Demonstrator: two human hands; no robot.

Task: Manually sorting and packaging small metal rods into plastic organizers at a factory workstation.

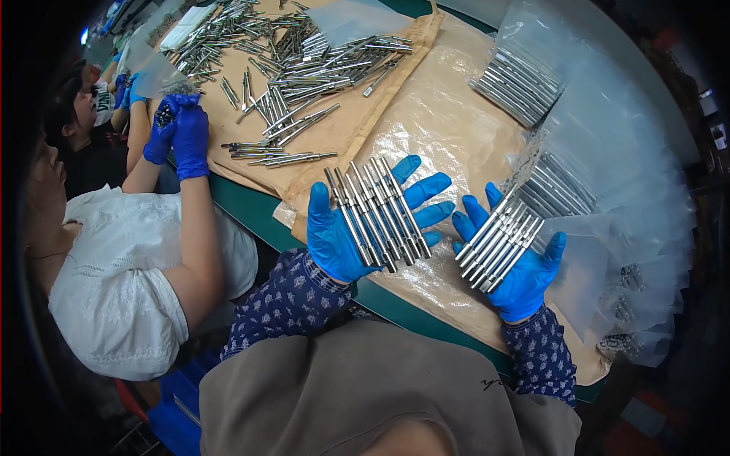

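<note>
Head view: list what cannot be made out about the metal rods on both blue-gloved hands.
- Left hand: its row of silver metal rods covers the palm.
- Right hand: its rods overlap, so the count is unclear.
- Clear plastic bags: glare blurs the rods inside.
- Rod end details: too small.

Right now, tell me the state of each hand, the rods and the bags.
Left hand: open palm up, a row of silver metal rods lying across it.
Right hand: open palm up, a second row of rods on it.
Loose rod pile: scattered on brown paper.
Clear plastic bags: filled with rods.
</note>
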